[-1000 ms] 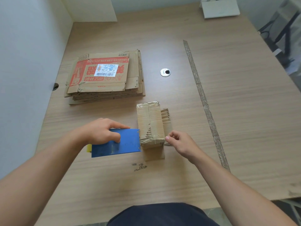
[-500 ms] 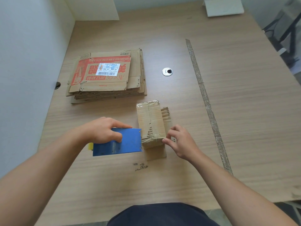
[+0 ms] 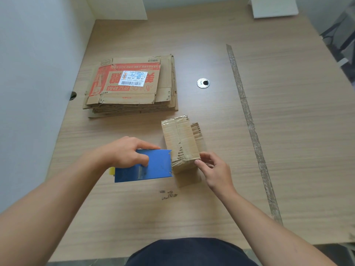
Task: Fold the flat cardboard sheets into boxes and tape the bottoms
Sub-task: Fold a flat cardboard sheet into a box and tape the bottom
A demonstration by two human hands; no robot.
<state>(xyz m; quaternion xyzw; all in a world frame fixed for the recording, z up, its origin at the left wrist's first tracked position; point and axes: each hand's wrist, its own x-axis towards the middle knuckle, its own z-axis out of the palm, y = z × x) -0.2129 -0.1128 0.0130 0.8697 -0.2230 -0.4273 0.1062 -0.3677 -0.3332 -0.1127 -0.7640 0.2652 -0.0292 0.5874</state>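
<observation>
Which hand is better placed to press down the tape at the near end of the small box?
Probably the right. The right hand pinches the near right corner of the small box; the left hand grips the blue tape dispenser beside the box.

Looks from the head forward and steeply down onto the table (image 3: 288, 150), wide-angled. Sits close above it, filling most of the frame with it, keeping wall (image 3: 28, 93) along the left. One view only.
</observation>
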